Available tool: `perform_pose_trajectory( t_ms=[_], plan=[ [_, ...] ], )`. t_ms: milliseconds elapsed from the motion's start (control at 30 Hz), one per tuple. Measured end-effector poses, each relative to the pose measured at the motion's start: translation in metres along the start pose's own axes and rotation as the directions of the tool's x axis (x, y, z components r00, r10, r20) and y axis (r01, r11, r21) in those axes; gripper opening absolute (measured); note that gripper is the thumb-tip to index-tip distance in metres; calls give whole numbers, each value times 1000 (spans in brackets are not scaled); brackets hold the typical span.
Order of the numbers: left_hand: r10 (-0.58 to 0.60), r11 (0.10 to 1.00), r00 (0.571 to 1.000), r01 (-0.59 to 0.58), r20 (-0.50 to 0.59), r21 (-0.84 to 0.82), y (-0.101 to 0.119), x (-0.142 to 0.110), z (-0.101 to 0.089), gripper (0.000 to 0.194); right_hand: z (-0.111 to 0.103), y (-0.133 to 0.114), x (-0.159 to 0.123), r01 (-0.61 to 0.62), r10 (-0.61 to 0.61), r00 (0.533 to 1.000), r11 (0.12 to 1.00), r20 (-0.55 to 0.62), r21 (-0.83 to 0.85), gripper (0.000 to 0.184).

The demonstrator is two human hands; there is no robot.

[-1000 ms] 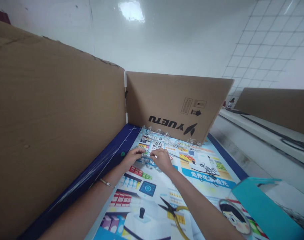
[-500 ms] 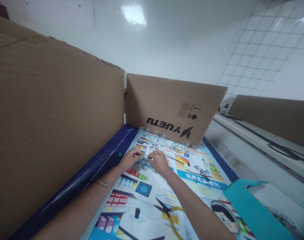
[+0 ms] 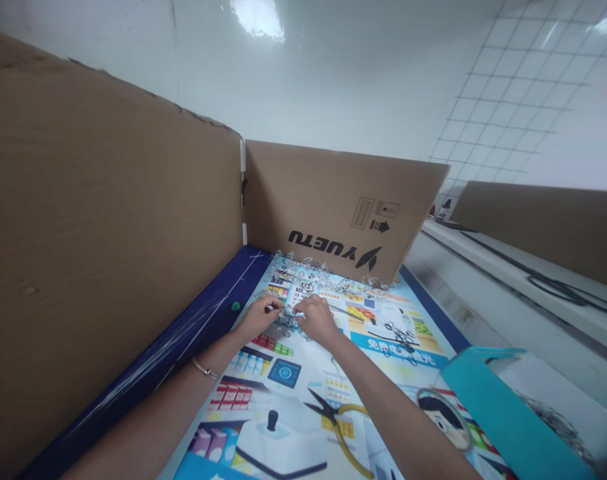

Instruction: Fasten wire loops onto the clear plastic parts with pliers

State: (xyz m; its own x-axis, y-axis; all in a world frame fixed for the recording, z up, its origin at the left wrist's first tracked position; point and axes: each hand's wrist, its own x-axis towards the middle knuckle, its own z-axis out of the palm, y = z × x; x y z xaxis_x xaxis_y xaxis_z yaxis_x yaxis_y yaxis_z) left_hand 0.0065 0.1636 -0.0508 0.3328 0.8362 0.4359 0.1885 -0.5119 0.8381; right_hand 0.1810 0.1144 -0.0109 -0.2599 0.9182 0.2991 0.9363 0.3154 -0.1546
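Note:
My left hand and my right hand face each other over the printed sheet, fingertips pinched and a small gap between them. At their fingertips are small clear shiny pieces, like glass or plastic. Exactly how the fingers grip them is too small to see. More clear pieces lie in a loose row beyond the hands, along the foot of the cardboard. Nearer to me, yellow-handled pliers or cutters rest with parted jaws beside my right forearm.
Tall cardboard panels stand left and at the back. Several black rings or loops lie to the right. A turquoise holder, a round clear dish and a heap of thin metal bits are at lower right.
My hands have drawn slightly closer together, and the clear pieces show more plainly between the fingertips. The view has shifted a little; the tool and the loops lie as before.

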Motion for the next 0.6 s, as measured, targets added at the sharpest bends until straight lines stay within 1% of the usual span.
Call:
perform_pose_trajectory(
  t_ms=[100,200,300,367,467,600],
  plan=[
    [19,1000,1000,-19,3,23,2,0,0,10,-2,1,0,-5,6,999,1000,-32,30,19],
    [33,999,999,-33,5,40,4,-1,1,8,-8,5,-1,-35,42,994,997,-101,65,22],
    [42,998,999,-42,10,54,6,-2,1,7,-14,12,-3,-85,105,975,991,-197,105,24],
    [43,997,999,-44,10,63,7,-2,1,7,-16,16,-6,-108,137,961,986,-240,130,24],
    [43,997,999,-43,6,69,6,-3,1,7,-15,17,-15,-115,151,955,982,-256,153,19],
    [53,996,999,-52,-5,67,2,-4,3,9,-13,12,-33,-76,113,960,986,-258,149,17]
  ],
)
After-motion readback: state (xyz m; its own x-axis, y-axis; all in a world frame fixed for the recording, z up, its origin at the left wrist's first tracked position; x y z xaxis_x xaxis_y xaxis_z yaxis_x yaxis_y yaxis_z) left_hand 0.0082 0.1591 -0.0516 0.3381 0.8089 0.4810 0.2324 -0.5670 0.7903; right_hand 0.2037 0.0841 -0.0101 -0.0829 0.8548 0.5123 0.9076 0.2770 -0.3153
